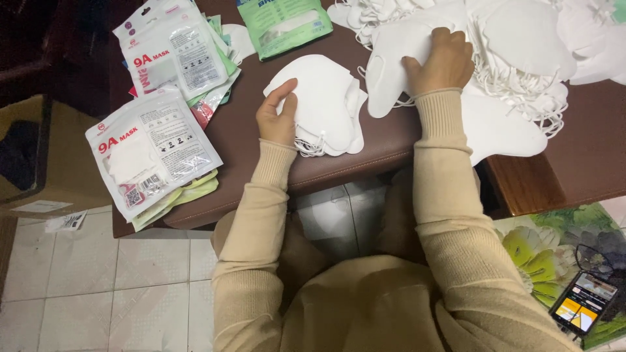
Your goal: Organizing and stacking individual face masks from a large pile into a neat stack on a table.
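My left hand [277,114] rests on the left edge of a small stack of white folded face masks [329,101] on a brown padded bench [261,176], holding it. My right hand [440,62] grips a single white mask [391,58] at the near edge of a large loose pile of white masks [521,45] with tangled ear loops. Both arms wear beige knit sleeves.
Clear printed packets holding masks [153,150] lie stacked at the bench's left end, more packets [176,52] behind them, and a green packet [283,23] at the top. A cardboard box [59,163] stands left. A phone [582,302] lies on a flowered mat lower right. Tiled floor below.
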